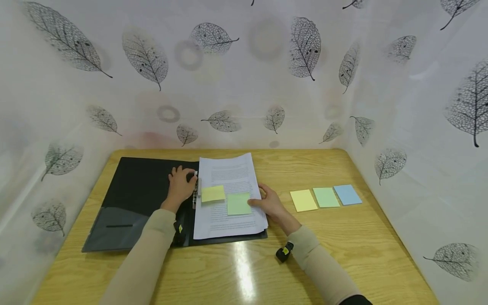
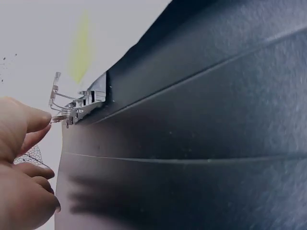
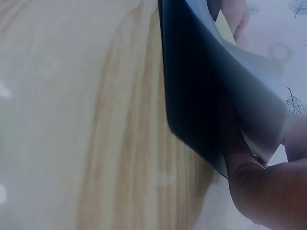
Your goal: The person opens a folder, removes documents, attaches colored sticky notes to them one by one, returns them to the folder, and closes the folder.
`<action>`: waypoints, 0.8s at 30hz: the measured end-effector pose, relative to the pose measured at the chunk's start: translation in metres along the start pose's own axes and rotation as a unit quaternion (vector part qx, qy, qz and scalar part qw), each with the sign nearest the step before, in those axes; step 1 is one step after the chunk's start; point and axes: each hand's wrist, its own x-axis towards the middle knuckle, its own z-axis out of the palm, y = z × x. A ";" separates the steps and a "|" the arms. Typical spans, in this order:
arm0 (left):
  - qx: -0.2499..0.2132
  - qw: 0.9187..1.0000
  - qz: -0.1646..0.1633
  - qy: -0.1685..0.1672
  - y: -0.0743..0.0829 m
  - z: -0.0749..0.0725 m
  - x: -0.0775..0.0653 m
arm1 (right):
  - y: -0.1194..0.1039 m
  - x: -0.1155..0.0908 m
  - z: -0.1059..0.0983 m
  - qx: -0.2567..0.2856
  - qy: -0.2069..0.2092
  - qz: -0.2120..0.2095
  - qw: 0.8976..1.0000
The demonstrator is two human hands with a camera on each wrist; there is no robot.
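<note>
A black binder (image 1: 146, 184) lies spread open on the table, with a stack of printed paper (image 1: 230, 173) over its right side. One yellow sticky note (image 1: 213, 193) and one green sticky note (image 1: 238, 204) are on the top sheet. At the binder's spine, my left hand (image 1: 181, 186) pinches the end of the metal binder clip (image 2: 72, 108) between thumb and finger. My right hand (image 1: 272, 205) grips the stack's right edge, its thumb on top by the green note and its fingers underneath. In the right wrist view the paper edge (image 3: 254, 86) bends up from the black cover (image 3: 192, 81).
To the right, a yellow note pad (image 1: 303, 200), a green one (image 1: 326, 197) and a blue one (image 1: 347, 195) lie in a row on the wooden table (image 1: 305, 165). Leaf-patterned white curtains (image 1: 244, 89) enclose the table's back and sides.
</note>
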 end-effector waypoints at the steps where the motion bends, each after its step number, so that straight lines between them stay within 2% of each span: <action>1: -0.004 1.000 -0.001 0.003 0.000 0.000 0.000 | 0.000 0.000 0.000 -0.001 -0.001 -0.002 1.000; 12: -0.045 0.999 0.000 0.025 0.006 -0.007 -0.012 | 0.001 0.002 -0.003 0.007 -0.013 -0.008 1.000; 19: -0.056 0.996 0.023 0.061 0.001 -0.012 -0.022 | 0.001 0.002 -0.003 0.010 -0.013 -0.006 1.000; 24: -0.056 0.996 0.029 0.070 0.000 -0.014 -0.026 | -0.001 0.001 -0.003 0.008 -0.015 -0.009 1.000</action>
